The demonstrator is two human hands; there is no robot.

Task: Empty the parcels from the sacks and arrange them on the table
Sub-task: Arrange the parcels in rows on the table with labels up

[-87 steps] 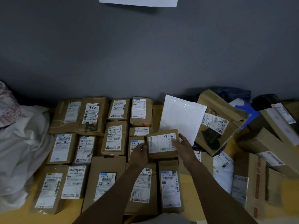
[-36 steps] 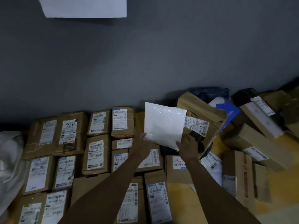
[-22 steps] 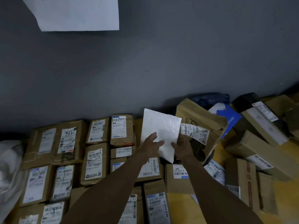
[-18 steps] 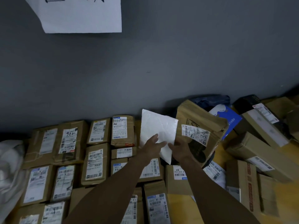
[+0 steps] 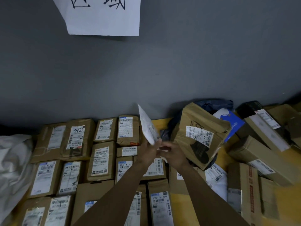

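Observation:
A flat white mailer parcel (image 5: 147, 126) stands nearly edge-on above the table, its label side turning into sight. My left hand (image 5: 149, 150) grips its lower corner. My right hand (image 5: 172, 154) is just beside it with curled fingers at the same corner; whether it holds the mailer I cannot tell. Under my arms, brown cardboard parcels (image 5: 100, 160) lie in neat rows with labels up on the yellow table (image 5: 162, 122). A white sack (image 5: 13, 162) lies crumpled at the left edge.
A loose heap of parcels fills the right: a tilted brown box (image 5: 200, 136), a blue and white box (image 5: 231, 123), long cartons (image 5: 260, 159) and white mailers (image 5: 216, 178). A grey wall (image 5: 162, 70) with a white paper sign (image 5: 104, 15) rises right behind the table.
I lifted the white mailer off the heap and have turned it from flat-on to nearly edge-on. My view has tilted upward, showing more of the sign.

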